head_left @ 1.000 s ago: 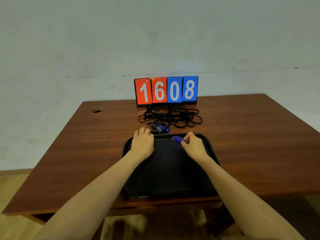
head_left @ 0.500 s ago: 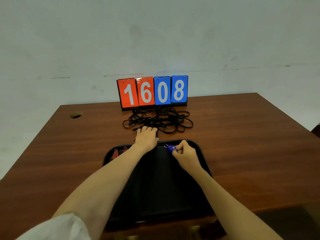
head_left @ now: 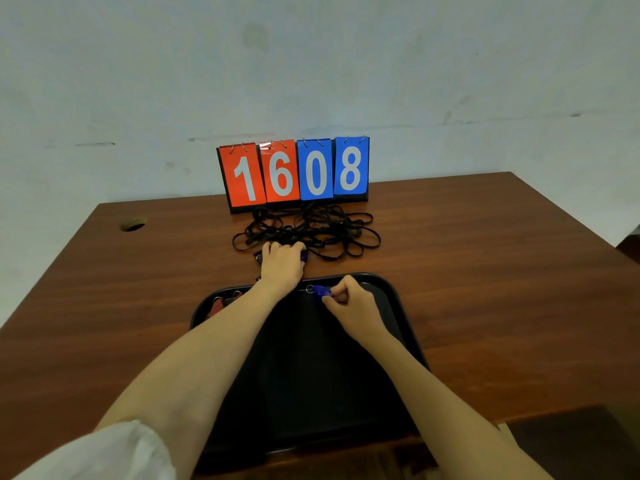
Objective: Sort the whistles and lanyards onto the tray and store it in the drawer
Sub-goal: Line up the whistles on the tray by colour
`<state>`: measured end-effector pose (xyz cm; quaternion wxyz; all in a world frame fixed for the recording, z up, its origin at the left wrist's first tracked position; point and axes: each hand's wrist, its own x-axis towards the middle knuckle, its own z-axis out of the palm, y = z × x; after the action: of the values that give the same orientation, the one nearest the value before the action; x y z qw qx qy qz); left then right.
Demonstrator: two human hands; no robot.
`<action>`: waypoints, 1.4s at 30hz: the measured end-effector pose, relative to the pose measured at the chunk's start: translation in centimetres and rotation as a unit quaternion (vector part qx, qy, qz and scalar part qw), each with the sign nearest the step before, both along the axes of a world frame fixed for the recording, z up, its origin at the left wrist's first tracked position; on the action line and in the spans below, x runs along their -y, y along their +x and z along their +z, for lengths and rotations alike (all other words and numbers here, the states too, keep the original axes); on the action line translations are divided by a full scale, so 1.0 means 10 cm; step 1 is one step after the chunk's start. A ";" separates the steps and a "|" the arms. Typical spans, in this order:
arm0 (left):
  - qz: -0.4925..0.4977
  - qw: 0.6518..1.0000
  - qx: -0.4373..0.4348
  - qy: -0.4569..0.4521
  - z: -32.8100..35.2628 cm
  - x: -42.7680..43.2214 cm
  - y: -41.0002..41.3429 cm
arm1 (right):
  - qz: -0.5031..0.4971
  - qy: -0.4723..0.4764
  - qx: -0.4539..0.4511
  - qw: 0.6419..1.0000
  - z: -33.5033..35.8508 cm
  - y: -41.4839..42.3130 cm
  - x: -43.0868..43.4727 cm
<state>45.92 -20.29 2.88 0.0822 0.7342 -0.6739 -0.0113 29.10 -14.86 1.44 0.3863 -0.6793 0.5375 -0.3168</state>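
Brown wooden surface (head_left: 485,271) stands against a pale wall (head_left: 311,64). At its far edge a set of score cards (head_left: 294,171) shows 1608, two cards red and two blue. Just in front of the cards lies a loose tangle of black lanyards (head_left: 311,230). A round hole (head_left: 133,224) is in the far left part of the surface.

A black tray (head_left: 311,368) lies at the near edge. In its far left corner are red whistles (head_left: 216,306), partly hidden by the left forearm.

The right hand (head_left: 353,306) is over the far rim of the tray. Its grip pinches a blue whistle (head_left: 322,292) with a metal ring (head_left: 310,289) on it.

The left hand (head_left: 282,265) is just beyond the tray, at the near edge of the lanyards, palm down, with fingers bent over small things. A purple piece (head_left: 304,255) shows at its right side. If this grip holds anything, I cannot tell. A white sleeve (head_left: 104,452) covers the upper left arm.
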 end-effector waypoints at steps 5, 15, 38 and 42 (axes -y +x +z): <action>0.004 0.992 -0.112 -0.051 0.06 -0.04 -0.02 | -0.007 0.013 0.002 1.000 0.01 0.00 0.00; 0.024 0.972 -0.231 0.023 0.21 -0.23 0.08 | 0.038 0.029 -0.034 0.998 0.11 0.02 0.01; 0.131 0.814 -0.549 -0.140 0.55 -1.12 0.47 | 0.052 0.016 -0.113 0.992 0.04 0.67 -0.24; 0.136 0.816 -0.550 -0.112 0.48 -1.23 0.53 | 0.058 0.000 -0.133 0.989 0.07 0.73 -0.24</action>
<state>51.27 -7.96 7.72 0.5220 0.6750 -0.4065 -0.3266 36.41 -12.43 2.16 0.3292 -0.7452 0.5439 -0.2011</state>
